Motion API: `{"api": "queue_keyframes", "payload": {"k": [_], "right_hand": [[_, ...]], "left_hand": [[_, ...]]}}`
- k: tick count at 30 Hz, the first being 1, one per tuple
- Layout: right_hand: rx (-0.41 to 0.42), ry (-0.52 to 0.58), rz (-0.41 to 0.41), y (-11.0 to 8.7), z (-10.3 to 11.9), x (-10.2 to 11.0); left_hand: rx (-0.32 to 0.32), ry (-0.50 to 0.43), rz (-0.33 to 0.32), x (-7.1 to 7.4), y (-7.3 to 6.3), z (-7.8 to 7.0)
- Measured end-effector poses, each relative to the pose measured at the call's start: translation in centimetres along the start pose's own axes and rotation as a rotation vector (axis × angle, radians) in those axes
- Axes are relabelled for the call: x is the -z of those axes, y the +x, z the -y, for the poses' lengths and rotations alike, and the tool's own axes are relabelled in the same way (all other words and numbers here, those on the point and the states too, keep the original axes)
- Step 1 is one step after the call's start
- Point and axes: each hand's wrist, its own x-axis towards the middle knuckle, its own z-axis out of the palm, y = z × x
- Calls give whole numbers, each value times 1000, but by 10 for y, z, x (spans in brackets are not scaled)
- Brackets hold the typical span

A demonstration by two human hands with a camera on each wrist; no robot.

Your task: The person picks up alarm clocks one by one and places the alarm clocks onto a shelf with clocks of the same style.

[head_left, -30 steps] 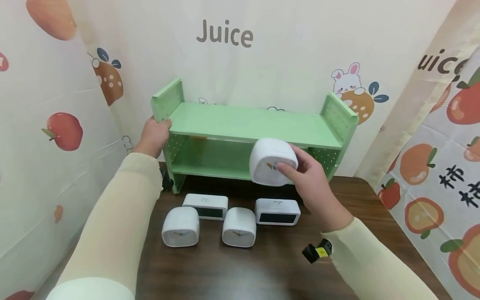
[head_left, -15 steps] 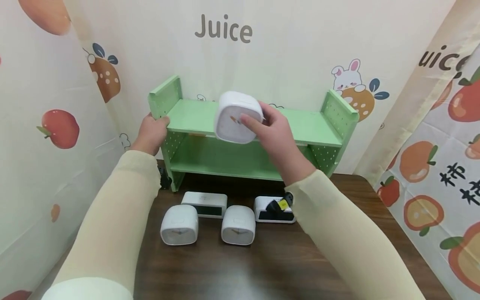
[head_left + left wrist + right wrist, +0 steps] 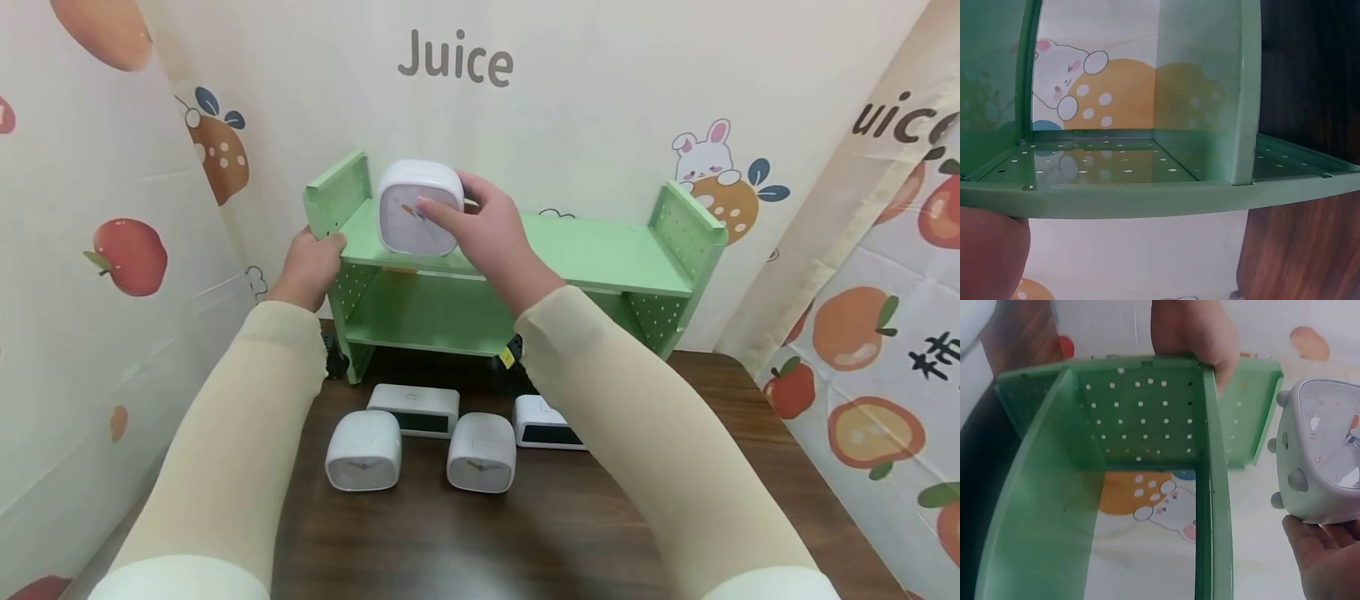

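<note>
My right hand (image 3: 497,237) grips a white alarm clock (image 3: 411,236) with rounded corners, thumb on its pale face. The clock hangs above the left part of the green shelf's (image 3: 600,254) top board. In the right wrist view, small round feet show on the alarm clock (image 3: 1310,456), apart from the board. My left hand (image 3: 307,268) holds the shelf's left side panel, its thumb at the top board's front edge. Two similar clocks, one at left (image 3: 363,450) and one nearer the middle (image 3: 482,454), stand on the table below.
Behind them sit two white digital clocks with dark fronts, one at left (image 3: 414,408) and one at right (image 3: 542,427), partly covered by my right sleeve. A brown wooden table (image 3: 450,550) bears everything. Fruit-printed curtains (image 3: 585,92) hang behind and at both sides.
My right hand has raised the alarm clock from in front of the lower shelf and carried it left, over the top board's left part. My left hand keeps its hold on the shelf.
</note>
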Motion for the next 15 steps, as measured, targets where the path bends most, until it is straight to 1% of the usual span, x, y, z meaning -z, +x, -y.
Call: {"api": "queue_keyframes", "payload": {"k": [6,12,15], "right_hand": [[-39,-21,-20,24,1,-3],[-75,-65,-30,34,-5,-9],[-76,-87,-34,38,-10,-11]], "left_hand": [[2,-6,0,1,-1,-3],[-9,-7,-3,1,-5,-4],[-20,-12,-7,0,-4,-2]]}}
